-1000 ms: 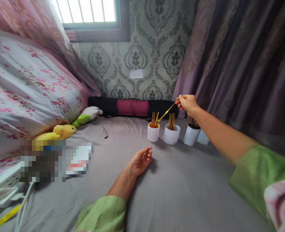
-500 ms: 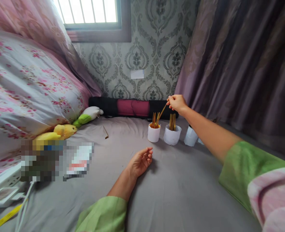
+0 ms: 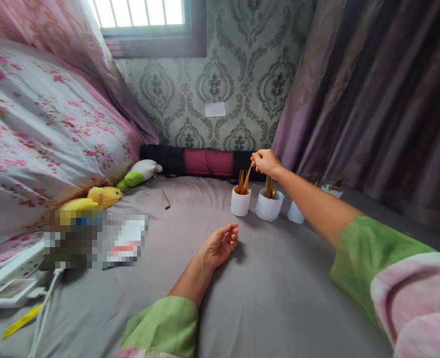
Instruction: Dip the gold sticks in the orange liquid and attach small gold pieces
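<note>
My right hand (image 3: 266,162) pinches the top of a thin golden stick (image 3: 249,173). The stick slants down into a small white cup (image 3: 240,205), where several similar golden-brown sticks (image 3: 241,182) stand. Just right of it is a wider white cup (image 3: 270,209) with another bunch of golden sticks (image 3: 270,187), partly behind my right wrist. My left hand (image 3: 222,245) lies palm up on the grey sheet (image 3: 279,293) in front of the cups, fingers loosely curled and holding nothing.
A third white container (image 3: 295,213) and a clear one (image 3: 332,188) are partly hidden by my right forearm. One short stick (image 3: 165,199) lies on the sheet at left. Plush toys (image 3: 106,197), a power strip (image 3: 16,276) and a cable line the left side.
My right hand has come slightly left and down with the stick, which now stands steeper in the first cup. My left hand stays on the sheet; the whole view has shifted a little.
</note>
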